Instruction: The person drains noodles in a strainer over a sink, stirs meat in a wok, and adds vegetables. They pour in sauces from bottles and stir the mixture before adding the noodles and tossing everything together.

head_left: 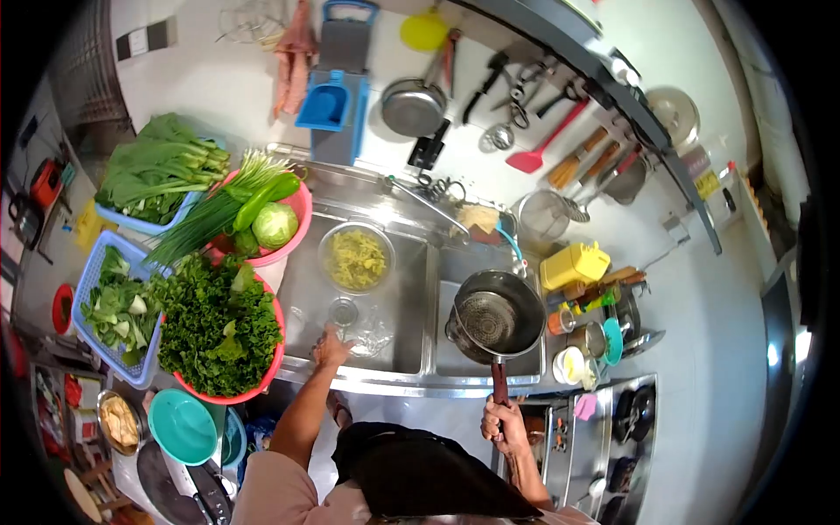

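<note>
My right hand (pixel 506 426) is wrapped round the brown handle of a dark saucepan (pixel 490 317). The pan overlaps the right sink basin (pixel 446 357) and shows a bare, patterned bottom. In the left sink basin (pixel 407 289), my left hand (pixel 332 349) reaches down with its fingers apart. Beside its fingertips lie a round drain strainer (pixel 343 311) and a crumpled piece of clear plastic (pixel 376 339). Farther back in that basin stands a round bowl (pixel 391 259) of yellow-green chopped food (pixel 353 259).
Left of the sink, red tubs (pixel 282 319) and blue baskets (pixel 147 366) hold leafy greens, spring onions and a cabbage (pixel 275 225). The faucet (pixel 429 206) reaches over the divider. A yellow jug (pixel 575 265) and several small containers stand at right; utensils hang on the back wall.
</note>
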A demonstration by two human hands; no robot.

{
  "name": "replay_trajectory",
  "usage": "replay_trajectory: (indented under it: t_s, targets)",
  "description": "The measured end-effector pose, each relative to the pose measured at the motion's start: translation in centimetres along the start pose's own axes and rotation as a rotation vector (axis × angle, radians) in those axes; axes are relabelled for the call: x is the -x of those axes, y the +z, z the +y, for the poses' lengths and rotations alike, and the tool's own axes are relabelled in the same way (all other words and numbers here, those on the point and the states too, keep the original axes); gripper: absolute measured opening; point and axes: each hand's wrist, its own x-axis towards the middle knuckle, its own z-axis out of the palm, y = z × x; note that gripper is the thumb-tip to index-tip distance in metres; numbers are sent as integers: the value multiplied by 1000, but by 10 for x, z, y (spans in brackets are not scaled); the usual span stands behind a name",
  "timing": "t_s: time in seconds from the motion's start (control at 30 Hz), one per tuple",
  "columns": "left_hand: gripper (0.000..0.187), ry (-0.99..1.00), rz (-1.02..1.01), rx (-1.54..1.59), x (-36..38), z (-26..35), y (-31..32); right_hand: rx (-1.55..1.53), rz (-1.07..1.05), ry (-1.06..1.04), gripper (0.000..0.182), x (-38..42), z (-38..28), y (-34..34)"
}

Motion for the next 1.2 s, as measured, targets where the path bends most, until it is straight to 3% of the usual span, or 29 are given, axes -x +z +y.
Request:
replay_trajectory:
  t_s: [0.13, 0.23, 0.27, 0.3, 0.33, 0.37, 0.47, 0.6, 0.67, 0.73, 0.77, 0.83, 0.9, 0.97, 1.03, 1.07, 1.1, 1.13, 1.2]
  targets:
    - [97, -12, 39, -48, -6, -17, 22, -119, 66, -38, 8, 32, 4, -40]
    - [100, 2, -65, -125, -2, -14, 11, -211, 73, -66, 9, 62, 14, -79]
    - [99, 45, 31, -260, -8, -25, 18, -231, 79, -80, 9, 73, 18, -93]
    - [99, 108, 128, -389, -16, -22, 32, -244, 71, -104, 12, 84, 25, -111]
    - [105, 12, 19, -311, 15, 20, 0, -288, 105, -142, 12, 96, 31, -128]
    - [105, 142, 255, -381, 20, 11, 16, -267, 117, -140, 14, 110, 36, -144]
    - [84, 443, 534, -335, 45, 37, 42, -306, 150, -237, 17, 146, 64, -202]
    - [66, 856, 573, -182, 124, 87, 110, -289, 270, -205, 13, 196, 97, -268]
    - [60, 947, 398, -134, 177, 107, 160, -295, 294, -253, 13, 219, 115, -298]
    - [54, 1285, 191, -34, 210, 99, 227, -398, 359, -328, 18, 248, 121, -314]
    - [47, 1212, -5, -126, 213, 85, 263, -418, 403, -363, 19, 260, 127, -323]
    - [37, 967, -668, -293, 262, 104, 302, -469, 454, -415, 20, 280, 145, -345]
    - [40, 929, -997, -508, 240, 71, 366, -517, 540, -430, 20, 297, 164, -360]
    - [46, 204, -1249, -362, 263, 97, 383, -575, 644, -426, 20, 320, 172, -375]
    - [41, 766, -1364, -578, 241, 98, 406, -636, 744, -419, 19, 348, 175, -392]
    - [41, 779, -1387, -585, 239, 109, 423, -689, 815, -405, 19, 360, 178, -402]
    - [37, 1363, -1371, -1147, 237, 123, 442, -732, 856, -417, 19, 371, 182, -414]
    - [33, 1959, -1169, -1718, 230, 139, 458, -765, 896, -473, 17, 371, 199, -429]
    - [33, 2010, -1229, -1850, 238, 150, 508, -775, 999, -503, 16, 392, 202, -458]
